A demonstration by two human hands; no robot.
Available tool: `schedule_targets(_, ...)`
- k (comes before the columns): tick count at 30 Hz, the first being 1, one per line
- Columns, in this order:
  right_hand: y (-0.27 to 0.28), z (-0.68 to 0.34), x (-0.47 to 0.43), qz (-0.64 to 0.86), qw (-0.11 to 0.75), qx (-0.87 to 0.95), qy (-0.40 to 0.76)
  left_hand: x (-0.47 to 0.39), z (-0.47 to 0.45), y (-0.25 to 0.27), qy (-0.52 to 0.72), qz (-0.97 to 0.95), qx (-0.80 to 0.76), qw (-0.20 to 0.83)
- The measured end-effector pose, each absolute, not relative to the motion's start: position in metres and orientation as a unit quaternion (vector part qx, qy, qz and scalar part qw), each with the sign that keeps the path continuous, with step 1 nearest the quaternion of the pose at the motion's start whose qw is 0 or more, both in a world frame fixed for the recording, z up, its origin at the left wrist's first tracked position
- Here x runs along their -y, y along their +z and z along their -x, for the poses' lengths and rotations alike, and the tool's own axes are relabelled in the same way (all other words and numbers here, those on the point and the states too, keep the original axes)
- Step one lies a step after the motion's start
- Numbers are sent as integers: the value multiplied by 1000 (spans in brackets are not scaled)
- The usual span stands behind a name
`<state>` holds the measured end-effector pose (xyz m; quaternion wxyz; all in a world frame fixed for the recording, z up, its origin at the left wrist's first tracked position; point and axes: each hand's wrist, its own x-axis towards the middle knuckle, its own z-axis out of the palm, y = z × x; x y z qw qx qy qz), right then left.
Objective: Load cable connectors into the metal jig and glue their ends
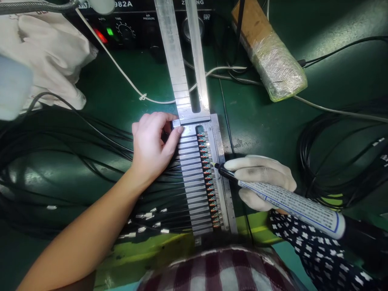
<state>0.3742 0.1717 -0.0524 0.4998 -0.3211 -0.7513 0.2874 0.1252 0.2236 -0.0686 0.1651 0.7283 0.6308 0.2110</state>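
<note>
Left hand (pixel 153 139) fingers pinch the slotted metal fixture (pixel 196 201) at a corner and gloved right hand (pixel 265 176) fingers grip the pen-like tool (pixel 287 204), so hold steady and bring its tip (pixel 216 165) lightly to one green board (pixel 206 161) at a time, just left of the right fingers.

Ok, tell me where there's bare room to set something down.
Green table shows bare between the thin cord beside the metal holder, the wrapped block, the right hand and the coiled cable. Another patch lies right of the block, between a black cord and a grey cord. It's crowded left of the holder, where black cables spread beside the left hand.
</note>
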Motion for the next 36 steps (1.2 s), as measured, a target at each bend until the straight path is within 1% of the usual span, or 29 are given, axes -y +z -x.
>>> schedule_targets(3, -51, -375, -171, 337, 491, 755, 275, -224, -125, -70, 221, -730, -628, 156)
schedule_targets(7, -49, -375, -169, 345, 486, 757, 268, -224, -125, -71, 223, -727, -627, 168)
schedule_targets(21, -49, -376, -171, 337, 484, 757, 282, -224, -124, -73, 235, -732, -621, 153)
schedule_targets(30, -51, -375, -174, 336, 494, 742, 303, -224, -124, -73, 247, -724, -622, 165)
schedule_targets(34, -51, -378, -171, 323, 485, 751, 310, -225, -124, -74, 252, -726, -620, 162)
schedule_targets(36, -48, -381, -165, 349, 461, 756, 305, -225, -124, -74, 248, -728, -619, 159)
